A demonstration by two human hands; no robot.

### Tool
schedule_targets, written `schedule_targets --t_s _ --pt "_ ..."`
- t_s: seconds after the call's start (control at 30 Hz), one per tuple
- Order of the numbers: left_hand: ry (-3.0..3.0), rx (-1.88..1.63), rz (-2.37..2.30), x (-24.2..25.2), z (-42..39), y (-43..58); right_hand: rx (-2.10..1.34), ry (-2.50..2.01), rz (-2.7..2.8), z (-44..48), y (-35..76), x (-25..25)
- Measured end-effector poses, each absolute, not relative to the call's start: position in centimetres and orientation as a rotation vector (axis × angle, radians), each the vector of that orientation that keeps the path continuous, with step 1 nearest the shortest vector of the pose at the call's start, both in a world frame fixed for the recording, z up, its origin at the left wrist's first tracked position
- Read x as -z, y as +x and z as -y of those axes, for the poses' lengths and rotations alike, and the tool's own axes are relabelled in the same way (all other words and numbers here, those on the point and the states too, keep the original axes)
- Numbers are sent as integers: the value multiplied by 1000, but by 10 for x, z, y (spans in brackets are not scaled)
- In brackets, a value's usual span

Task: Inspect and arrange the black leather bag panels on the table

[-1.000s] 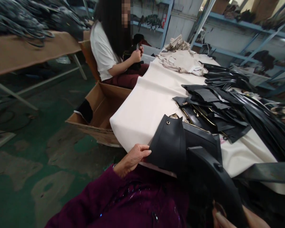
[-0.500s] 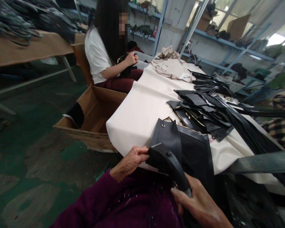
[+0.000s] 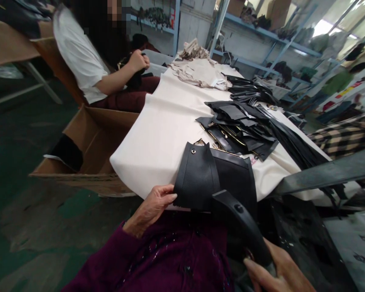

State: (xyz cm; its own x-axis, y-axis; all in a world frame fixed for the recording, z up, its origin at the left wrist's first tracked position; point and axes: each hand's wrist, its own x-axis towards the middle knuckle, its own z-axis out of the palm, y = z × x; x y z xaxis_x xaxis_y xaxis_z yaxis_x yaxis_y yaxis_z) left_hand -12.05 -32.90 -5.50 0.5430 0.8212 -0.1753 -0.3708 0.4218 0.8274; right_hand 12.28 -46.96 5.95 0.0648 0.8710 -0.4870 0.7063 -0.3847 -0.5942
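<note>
My left hand (image 3: 152,207) pinches the lower left edge of a black leather bag panel (image 3: 197,174) between thumb and fingers. The panel has a small gold-coloured fitting near its top and lies at the near end of the table. My right hand (image 3: 276,265) is wrapped around a black, curved hand tool (image 3: 240,215) with a round knob or button on its side; its exact kind is unclear. The tool's flat tip is over the lower right of the panel. Under and right of that panel is a wider black leather piece (image 3: 235,178) with a gold-coloured strip on top.
A heap of black leather pieces (image 3: 243,125) with gold-coloured edging lies on the white-covered table (image 3: 140,142), beside black straps (image 3: 292,142) and beige scraps (image 3: 197,73). Left stands a cardboard box (image 3: 79,178); behind it sits a person (image 3: 82,61). A metal bar (image 3: 331,170) juts in from the right.
The tool has moved right and down, off the left part of the panel. My left hand now grips the panel's edge in plain view. The whole view has turned to the right.
</note>
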Motion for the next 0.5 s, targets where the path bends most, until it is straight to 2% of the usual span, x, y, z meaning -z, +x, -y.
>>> schedule_targets --t_s 0.13,0.27,0.5 --pt "906 -810 -648 53 331 -120 -1293 -1974 1551 451 113 -48" --pt "990 -840 -793 58 327 -123 -1215 -1945 1508 445 126 -60" --pt "985 -956 -1119 49 309 -138 -901 -2196 1224 496 189 -77"
